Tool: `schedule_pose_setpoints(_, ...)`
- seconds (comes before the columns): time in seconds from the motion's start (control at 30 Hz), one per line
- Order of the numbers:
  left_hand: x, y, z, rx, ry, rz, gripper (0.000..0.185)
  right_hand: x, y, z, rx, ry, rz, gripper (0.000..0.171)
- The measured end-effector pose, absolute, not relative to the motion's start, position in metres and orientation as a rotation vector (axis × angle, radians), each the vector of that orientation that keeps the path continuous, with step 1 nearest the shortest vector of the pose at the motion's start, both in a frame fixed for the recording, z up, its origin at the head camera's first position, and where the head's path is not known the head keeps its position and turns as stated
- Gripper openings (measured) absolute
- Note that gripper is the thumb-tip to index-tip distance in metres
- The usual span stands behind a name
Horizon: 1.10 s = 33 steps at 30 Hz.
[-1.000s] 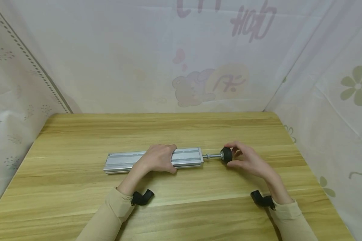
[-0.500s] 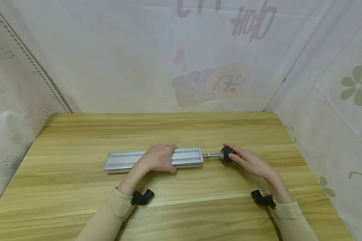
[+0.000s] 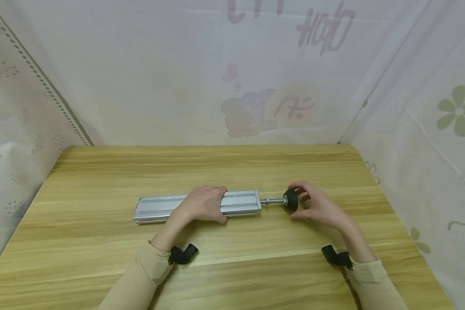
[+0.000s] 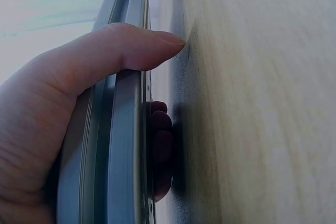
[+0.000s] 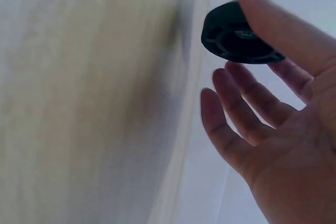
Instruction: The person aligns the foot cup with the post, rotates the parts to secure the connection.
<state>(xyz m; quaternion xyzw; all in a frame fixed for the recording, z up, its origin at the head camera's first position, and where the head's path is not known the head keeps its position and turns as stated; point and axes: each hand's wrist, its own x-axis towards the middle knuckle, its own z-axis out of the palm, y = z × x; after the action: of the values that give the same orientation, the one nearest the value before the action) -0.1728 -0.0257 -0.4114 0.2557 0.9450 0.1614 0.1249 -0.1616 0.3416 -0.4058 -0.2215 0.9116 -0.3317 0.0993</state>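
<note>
An aluminium extrusion profile [image 3: 238, 202] lies lengthwise across the table in the head view. My left hand [image 3: 201, 203] grips it from above, thumb on the near side; in the left wrist view the other fingers [image 4: 161, 145] curl round the far side. From the profile's right end sticks a threaded rod with a nut, carrying a black levelling foot [image 3: 291, 200]. My right hand [image 3: 319, 207] has its thumb and forefinger round the rim of this foot. In the right wrist view the thumb [image 5: 286, 27] lies across the foot, while the lower fingers stand away from it.
The wood-grain table [image 3: 232, 275] reaches a patterned cloth backdrop [image 3: 159, 86] at its far edge. A patterned cloth also hangs at each side. Black wrist mounts [image 3: 183, 254] stick out from both cuffs.
My right thumb has swung from the levelling foot's near face to below its rim, back to about its place one second ago. The left hand and the profile have stayed still.
</note>
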Motion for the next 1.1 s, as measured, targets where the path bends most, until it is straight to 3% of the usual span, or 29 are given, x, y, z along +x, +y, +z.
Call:
schedule_pose_setpoints(0.2, -0.1726, -0.0254, -0.4115, 0.736, 2.755, 0.470, 0.053, -0.1613, 0.3375, -0.4061, -0.676, 2.752, -0.959, 0.068)
schedule_pose_setpoints(0.57, -0.1726, -0.0253, -0.4113, 0.730, 2.751, 0.473, 0.052, -0.1604, 0.3463, -0.4051, -0.630, 2.619, -0.923, 0.061)
schedule_pose_setpoints(1.1, -0.1730, -0.0261, -0.4129, 0.742, 2.756, 0.481, 0.050, -0.1596, 0.3458, -0.4036, -0.578, 2.556, -0.940, 0.069)
